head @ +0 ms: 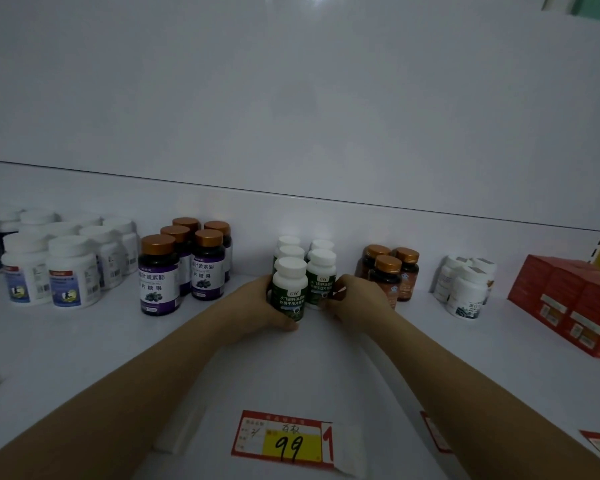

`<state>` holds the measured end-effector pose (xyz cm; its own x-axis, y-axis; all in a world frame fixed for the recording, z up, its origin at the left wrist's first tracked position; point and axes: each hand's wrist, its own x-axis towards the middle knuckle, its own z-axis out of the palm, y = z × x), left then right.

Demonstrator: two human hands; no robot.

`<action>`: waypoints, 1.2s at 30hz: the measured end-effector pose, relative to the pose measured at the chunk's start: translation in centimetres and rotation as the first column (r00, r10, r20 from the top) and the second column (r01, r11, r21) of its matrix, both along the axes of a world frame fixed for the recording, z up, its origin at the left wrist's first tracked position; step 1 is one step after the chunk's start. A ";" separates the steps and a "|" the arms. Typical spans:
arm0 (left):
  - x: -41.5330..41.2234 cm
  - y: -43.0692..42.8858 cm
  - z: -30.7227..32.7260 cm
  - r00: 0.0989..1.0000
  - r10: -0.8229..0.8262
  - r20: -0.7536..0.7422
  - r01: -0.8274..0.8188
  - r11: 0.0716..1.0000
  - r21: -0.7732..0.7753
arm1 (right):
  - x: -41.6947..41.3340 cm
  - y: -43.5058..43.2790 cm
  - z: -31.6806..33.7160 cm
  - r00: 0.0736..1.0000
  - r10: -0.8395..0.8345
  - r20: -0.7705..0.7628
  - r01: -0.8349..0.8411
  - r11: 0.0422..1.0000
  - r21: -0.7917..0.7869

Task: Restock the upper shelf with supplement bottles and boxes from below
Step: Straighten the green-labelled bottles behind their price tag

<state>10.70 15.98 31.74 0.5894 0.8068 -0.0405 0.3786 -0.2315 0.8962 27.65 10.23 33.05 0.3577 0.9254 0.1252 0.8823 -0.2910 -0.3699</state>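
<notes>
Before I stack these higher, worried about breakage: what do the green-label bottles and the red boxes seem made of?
The green-label bottles look like plastic: opaque dark bodies, matte white caps, glossy wrapped labels; glass cannot be ruled out. The red boxes look like printed cardboard: flat faces, crisp folded edges, slight sheen.

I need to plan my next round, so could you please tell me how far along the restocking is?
Done: white bottles, purple bottles, amber bottles and red boxes stand grouped on the shelf. In hand: the left hand and right hand grip the front green bottles. Left: room shows ahead of each group; the stock below is out of view.
</notes>
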 end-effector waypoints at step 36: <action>0.1 0.1 0.3 0.996 -0.029 -0.088 0.033 0.998 0.048 | 0.7 0.1 1.0 0.830 0.084 -0.552 -0.061 0.996 0.060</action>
